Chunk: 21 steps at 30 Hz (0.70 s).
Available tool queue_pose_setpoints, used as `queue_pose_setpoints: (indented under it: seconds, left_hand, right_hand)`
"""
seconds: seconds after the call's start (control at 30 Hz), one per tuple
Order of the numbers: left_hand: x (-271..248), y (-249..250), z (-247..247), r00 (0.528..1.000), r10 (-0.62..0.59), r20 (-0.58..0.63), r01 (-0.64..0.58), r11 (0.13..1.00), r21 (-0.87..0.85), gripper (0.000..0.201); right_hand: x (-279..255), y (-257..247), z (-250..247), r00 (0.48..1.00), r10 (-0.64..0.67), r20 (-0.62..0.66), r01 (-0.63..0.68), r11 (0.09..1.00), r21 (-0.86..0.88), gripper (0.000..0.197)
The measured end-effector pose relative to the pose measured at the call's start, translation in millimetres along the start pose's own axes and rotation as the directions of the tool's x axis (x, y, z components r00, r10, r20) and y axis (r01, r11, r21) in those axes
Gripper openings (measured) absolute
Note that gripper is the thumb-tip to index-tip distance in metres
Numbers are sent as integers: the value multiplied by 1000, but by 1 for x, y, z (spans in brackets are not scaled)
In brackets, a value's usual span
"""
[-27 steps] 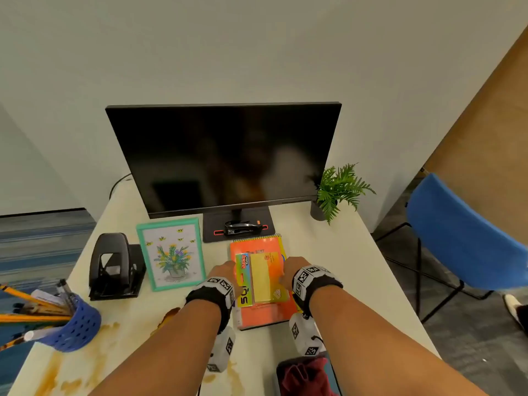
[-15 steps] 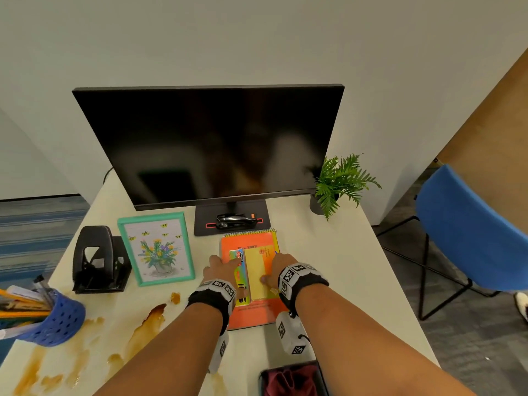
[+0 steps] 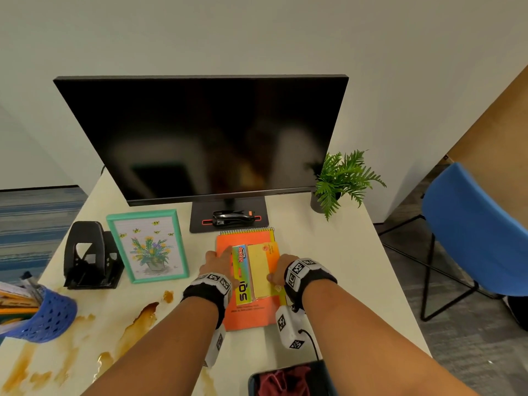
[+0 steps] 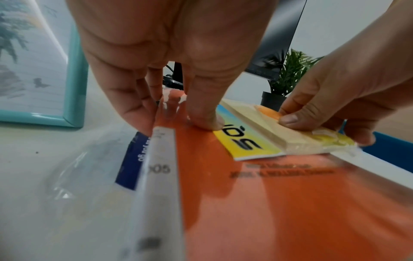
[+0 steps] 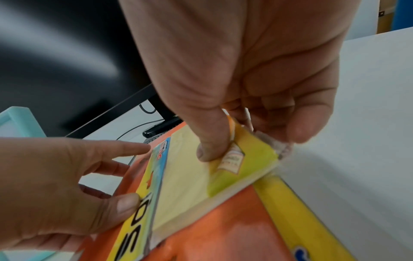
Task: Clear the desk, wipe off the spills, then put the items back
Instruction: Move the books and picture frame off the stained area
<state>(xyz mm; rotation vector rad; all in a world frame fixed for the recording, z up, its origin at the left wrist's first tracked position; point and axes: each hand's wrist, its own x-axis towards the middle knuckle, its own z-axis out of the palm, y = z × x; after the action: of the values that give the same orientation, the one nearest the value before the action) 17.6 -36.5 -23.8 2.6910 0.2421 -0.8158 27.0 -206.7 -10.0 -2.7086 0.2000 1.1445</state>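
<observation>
An orange spiral notebook point(image 3: 247, 310) lies flat on the desk in front of the monitor, over a yellow one point(image 5: 290, 199). A wrapped sticky-notes pack point(image 3: 257, 270) rests on top of it. My left hand point(image 3: 220, 257) pinches the orange notebook's left edge, fingers point(image 4: 143, 109) curled under and thumb point(image 4: 205, 120) on its cover beside the pack. My right hand point(image 3: 278, 274) pinches the pack's right edge, thumb point(image 5: 212, 148) on top and fingers curled below. Brown spills point(image 3: 137, 318) spread over the desk's front left.
Behind the notebooks stand a monitor point(image 3: 205, 138) with a stapler point(image 3: 233, 218) on its base, a teal picture frame point(image 3: 148, 244), a hole punch point(image 3: 88, 255) and a potted plant point(image 3: 340, 181). A blue pen cup point(image 3: 43, 318) sits left. Red cloth point(image 3: 285, 381) lies near me; a blue chair point(image 3: 474, 232) stands right.
Both hands have reached a little further forward along the notebook and closed on the stack's two edges. My view has moved closer to the desk.
</observation>
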Motion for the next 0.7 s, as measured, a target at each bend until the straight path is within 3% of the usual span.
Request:
queue_pose_setpoints:
  seconds: [0.1, 0.2, 0.4, 0.5, 0.7]
  left_hand:
    - [4, 2, -1, 1000, -9, 17, 9, 1000, 5, 86]
    - [7, 6, 0, 1000, -15, 25, 14, 1000, 21, 88]
    - [12, 12, 1, 998, -51, 39, 49, 998, 46, 86]
    - [12, 11, 3, 998, -51, 30, 50, 997, 52, 85]
    - [13, 9, 5, 999, -25, 26, 23, 998, 65, 87]
  right_hand:
    - [4, 8, 1, 1000, -5, -25, 5, 1000, -5, 30]
    - [7, 14, -3, 998, 27, -54, -26, 999, 20, 9]
    - [9, 20, -16, 977, 145, -157, -104, 964, 245, 16]
    - [11, 26, -19, 957, 214, -194, -142, 935, 326, 41]
    - [12, 57, -21, 923, 333, -195, -236, 887, 397, 39]
